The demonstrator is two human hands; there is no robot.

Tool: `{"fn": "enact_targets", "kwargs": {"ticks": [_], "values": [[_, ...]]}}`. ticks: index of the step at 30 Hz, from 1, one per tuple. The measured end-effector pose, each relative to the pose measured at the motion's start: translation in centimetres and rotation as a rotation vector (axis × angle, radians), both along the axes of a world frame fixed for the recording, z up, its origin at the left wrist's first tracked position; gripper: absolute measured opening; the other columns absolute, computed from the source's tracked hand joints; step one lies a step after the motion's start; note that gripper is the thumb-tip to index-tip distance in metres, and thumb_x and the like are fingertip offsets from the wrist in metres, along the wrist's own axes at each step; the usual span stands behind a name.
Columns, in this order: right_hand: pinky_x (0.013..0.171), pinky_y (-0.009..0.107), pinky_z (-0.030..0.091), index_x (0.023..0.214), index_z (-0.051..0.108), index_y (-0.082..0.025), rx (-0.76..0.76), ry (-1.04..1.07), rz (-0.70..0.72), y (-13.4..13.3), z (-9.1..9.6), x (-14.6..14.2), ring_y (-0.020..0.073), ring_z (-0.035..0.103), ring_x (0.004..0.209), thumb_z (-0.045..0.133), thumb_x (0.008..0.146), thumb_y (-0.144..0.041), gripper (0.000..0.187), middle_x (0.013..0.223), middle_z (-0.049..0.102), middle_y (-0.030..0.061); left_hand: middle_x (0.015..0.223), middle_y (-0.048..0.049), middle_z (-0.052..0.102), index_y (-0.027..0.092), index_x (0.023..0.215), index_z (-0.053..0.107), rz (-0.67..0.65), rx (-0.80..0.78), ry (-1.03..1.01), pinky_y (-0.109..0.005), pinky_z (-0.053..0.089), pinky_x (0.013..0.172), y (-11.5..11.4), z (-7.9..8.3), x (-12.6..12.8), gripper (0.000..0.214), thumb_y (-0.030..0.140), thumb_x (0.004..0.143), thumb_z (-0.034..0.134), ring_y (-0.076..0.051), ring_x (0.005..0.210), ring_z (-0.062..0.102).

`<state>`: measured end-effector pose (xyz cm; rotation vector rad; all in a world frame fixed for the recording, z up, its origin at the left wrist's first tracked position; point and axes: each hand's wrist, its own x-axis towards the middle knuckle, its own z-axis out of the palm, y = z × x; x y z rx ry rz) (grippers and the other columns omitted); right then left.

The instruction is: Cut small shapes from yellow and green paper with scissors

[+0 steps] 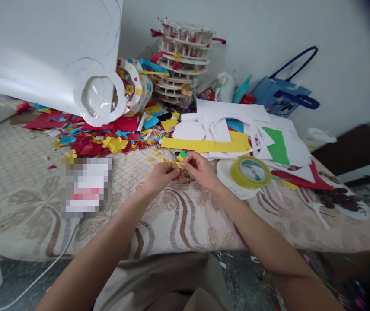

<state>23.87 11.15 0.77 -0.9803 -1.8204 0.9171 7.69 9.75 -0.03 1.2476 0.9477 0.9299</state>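
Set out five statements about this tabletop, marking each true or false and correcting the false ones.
1. The left hand and right hand meet at a small yellow piece. True.
2. The tape roll lies left of both hands. False: the tape roll lies to their right.
3. A blue bag stands near the wall. True.
4. The green sheet lies among red flowers. False: the green sheet lies among white sheets.
5. Yellow flowers lie left of both hands. True.

Soft, muted light, pale sheen on the white board [49, 47], blackened right-hand corners.
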Motion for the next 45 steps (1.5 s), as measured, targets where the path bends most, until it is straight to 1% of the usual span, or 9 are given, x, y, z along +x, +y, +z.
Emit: {"fn": "enact_targets", "kwargs": {"ticks": [4,10,15,21,26,33,36,40,45], "values": [[0.06,0.025,0.04,0.078,0.048,-0.019,-0.004,-0.021,0.001,0.06,0.02,0.06,0.0119,0.05,0.065,0.053,0.083,-0.031,0.014,0.073,0.051,-0.0009,0.069,-0.0043,0.064,0.014,0.068,0.061,0.037,0.082,0.098,-0.029,0.047,0.068,0.06,-0.17,0.16,0.017,0.03,0.071,0.06,-0.015,0.067,0.06],[0.062,0.025,0.04,0.078,0.049,-0.019,0.029,-0.036,-0.002,-0.08,0.37,0.07,0.0122,0.049,0.067,0.053,0.082,-0.028,0.01,0.073,0.05,-0.0008,0.069,-0.0051,0.065,0.013,0.07,0.062,0.021,0.087,0.117,-0.028,0.047,0.066,-0.14,0.14,0.21,0.021,0.034,0.07,0.062,-0.015,0.066,0.06],[0.06,0.025,0.041,0.079,0.048,-0.02,-0.022,0.02,0.008,0.06,-0.1,-0.1,0.012,0.05,0.066,0.055,0.081,-0.03,0.012,0.073,0.05,-0.0012,0.064,-0.0038,0.064,0.013,0.066,0.061,0.044,0.089,0.115,-0.026,0.046,0.063,-0.21,0.03,0.34,0.018,0.031,0.07,0.061,-0.014,0.062,0.059],[0.063,0.024,0.043,0.084,0.049,-0.02,-0.133,0.184,-0.015,0.24,-0.45,-0.44,0.0116,0.052,0.07,0.063,0.075,-0.03,0.019,0.075,0.053,-0.0012,0.062,-0.003,0.063,0.013,0.065,0.061,0.069,0.034,0.053,-0.026,0.046,0.063,-0.24,-0.12,0.47,0.015,0.028,0.067,0.064,-0.013,0.06,0.058],[0.062,0.024,0.044,0.085,0.053,-0.02,-0.236,0.28,-0.02,0.24,-0.39,-0.52,0.0104,0.053,0.066,0.066,0.073,-0.033,0.022,0.074,0.055,-0.0015,0.061,-0.0026,0.063,0.012,0.065,0.062,0.083,-0.006,0.01,-0.026,0.046,0.063,-0.11,-0.07,0.37,0.017,0.029,0.065,0.067,-0.012,0.059,0.058],[0.064,0.025,0.045,0.085,0.053,-0.02,-0.214,0.291,-0.017,0.27,-0.23,-0.5,0.0108,0.054,0.068,0.066,0.074,-0.035,0.023,0.075,0.056,-0.0012,0.07,-0.0047,0.066,0.011,0.071,0.066,0.067,-0.163,-0.176,-0.026,0.046,0.067,-0.31,0.3,0.28,0.031,0.04,0.06,0.074,-0.011,0.064,0.059],[0.064,0.025,0.046,0.086,0.05,-0.02,-0.193,0.29,-0.009,0.22,-0.2,-0.48,0.0109,0.054,0.068,0.065,0.074,-0.035,0.025,0.075,0.055,-0.0016,0.07,-0.0041,0.066,0.012,0.07,0.066,0.072,-0.195,-0.196,-0.026,0.047,0.067,-0.32,0.29,0.27,0.033,0.041,0.058,0.076,-0.011,0.062,0.058],[0.063,0.025,0.045,0.086,0.047,-0.021,-0.163,0.256,-0.013,0.27,-0.35,-0.47,0.0111,0.053,0.068,0.064,0.074,-0.037,0.026,0.074,0.053,-0.0021,0.069,-0.0042,0.066,0.011,0.07,0.065,0.071,-0.137,-0.127,-0.028,0.048,0.068,-0.28,0.27,0.31,0.032,0.041,0.061,0.073,-0.012,0.063,0.059],[0.064,0.025,0.044,0.086,0.046,-0.021,-0.132,0.229,-0.02,0.39,-0.61,-0.44,0.0111,0.053,0.069,0.064,0.075,-0.035,0.025,0.075,0.053,-0.0018,0.066,-0.0037,0.065,0.013,0.066,0.061,0.109,0.03,0.067,-0.029,0.048,0.067,-0.08,0.1,0.4,0.022,0.035,0.069,0.065,-0.014,0.064,0.061]]}}
